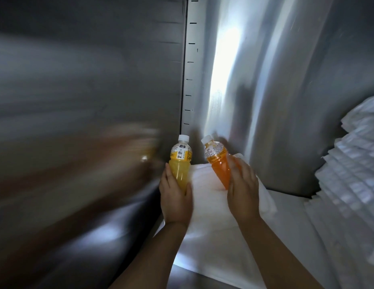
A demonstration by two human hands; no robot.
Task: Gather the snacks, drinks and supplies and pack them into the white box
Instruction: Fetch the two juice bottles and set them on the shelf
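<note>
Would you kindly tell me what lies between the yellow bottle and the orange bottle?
In the head view, only a white cloth shows between the yellow bottle and the orange bottle.

Both arms reached forward, left hand gripped a yellow bottle, right hand an orange bottle

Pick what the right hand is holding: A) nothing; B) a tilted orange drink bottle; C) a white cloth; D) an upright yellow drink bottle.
B: the right hand grips the orange drink bottle, its cap leaning left, while the left hand holds the yellow drink bottle upright.
</note>
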